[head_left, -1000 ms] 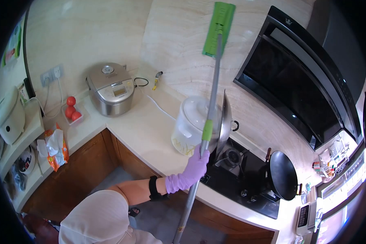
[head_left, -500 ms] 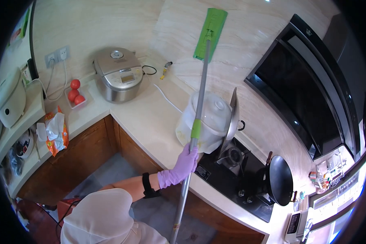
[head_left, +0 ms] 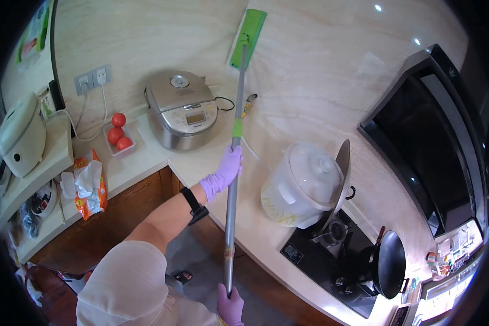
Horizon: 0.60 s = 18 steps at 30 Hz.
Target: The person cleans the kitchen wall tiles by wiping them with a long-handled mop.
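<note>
A flat green mop head point(head_left: 249, 38) lies against the marbled wall, and its long grey pole point(head_left: 231, 217) slants down towards me. In a purple glove, my left hand point(head_left: 231, 164) is closed round the pole, below its green collar. Lower down, my right hand point(head_left: 230, 305), gloved in purple too, grips the pole's bottom end. A silver rice cooker point(head_left: 182, 111) stands on the counter to the left of the pole. To the pole's right is a white lidded pot point(head_left: 296, 185), with a metal lid point(head_left: 343, 174) upright against its side.
On the counter point(head_left: 187, 168) are tomatoes point(head_left: 116, 136) in a clear tray and an orange wipes packet point(head_left: 91, 187). A black wok point(head_left: 390, 265) sits on the stove point(head_left: 331, 266), below a dark range hood point(head_left: 426, 141). A pale appliance point(head_left: 23, 136) stands far left.
The view has shifted, so the counter items sit lower and further right. The mop head has moved left along the wall. My right hand has come into view at the pole's bottom end.
</note>
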Tool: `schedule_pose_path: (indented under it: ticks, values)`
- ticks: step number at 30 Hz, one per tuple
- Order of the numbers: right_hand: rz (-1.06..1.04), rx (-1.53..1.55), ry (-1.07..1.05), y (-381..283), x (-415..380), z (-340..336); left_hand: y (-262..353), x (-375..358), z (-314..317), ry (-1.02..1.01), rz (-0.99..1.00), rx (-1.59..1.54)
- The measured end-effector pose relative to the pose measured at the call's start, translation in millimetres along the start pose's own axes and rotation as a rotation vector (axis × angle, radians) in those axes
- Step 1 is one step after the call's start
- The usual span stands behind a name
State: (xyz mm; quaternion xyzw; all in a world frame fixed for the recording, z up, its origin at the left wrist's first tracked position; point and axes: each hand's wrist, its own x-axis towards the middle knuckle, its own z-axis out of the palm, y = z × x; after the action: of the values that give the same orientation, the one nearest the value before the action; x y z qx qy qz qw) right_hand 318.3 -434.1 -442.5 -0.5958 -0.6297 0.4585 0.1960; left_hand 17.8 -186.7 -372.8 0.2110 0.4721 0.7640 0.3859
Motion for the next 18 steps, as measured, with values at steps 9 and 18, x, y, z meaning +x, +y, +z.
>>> schedule_pose_path:
  ticks: [9,18]
  values:
    - [-0.037,0.068,-0.005,33.1,12.8,3.7,-18.2,-3.2,11.5,0.057,0.082,0.081]
    - [0.216,0.325,0.103,125.8,-80.2,-1.9,-86.4,-156.4,48.5,-0.069,-0.146,0.15]
